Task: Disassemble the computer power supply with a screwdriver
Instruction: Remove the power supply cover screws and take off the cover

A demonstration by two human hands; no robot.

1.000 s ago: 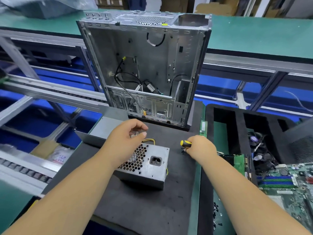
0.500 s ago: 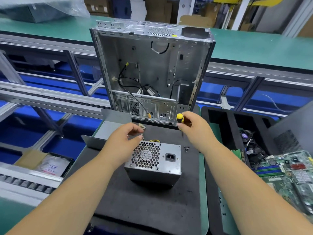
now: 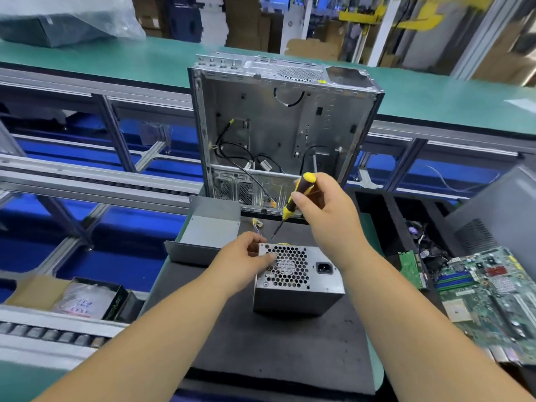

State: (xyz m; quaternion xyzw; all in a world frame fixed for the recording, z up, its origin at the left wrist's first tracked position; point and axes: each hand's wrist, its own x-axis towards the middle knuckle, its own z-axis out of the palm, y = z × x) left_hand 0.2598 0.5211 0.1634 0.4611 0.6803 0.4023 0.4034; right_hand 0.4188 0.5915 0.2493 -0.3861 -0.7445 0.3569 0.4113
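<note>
A grey power supply [image 3: 313, 285] stands on the black mat [image 3: 275, 349], its honeycomb fan grille and power socket facing me. My left hand [image 3: 246, 261] grips its upper left corner, thumb on the grille. My right hand [image 3: 327, 216] holds a yellow-and-black screwdriver [image 3: 295, 198] above the supply. The tip slants down toward the top left edge, close to my left fingers. A loose grey cover panel [image 3: 206, 236] lies just left of the supply.
An open, stripped computer case [image 3: 284, 132] stands upright behind the mat. To the right, a black foam tray [image 3: 385, 216] holds fans and boards, with a motherboard [image 3: 493, 297] beside it. A conveyor frame runs along the left, with a bag in a box [image 3: 84, 300].
My right hand has lifted the screwdriver from the mat's right side up over the power supply. The supply has been turned upright, and my left hand keeps its hold on the corner.
</note>
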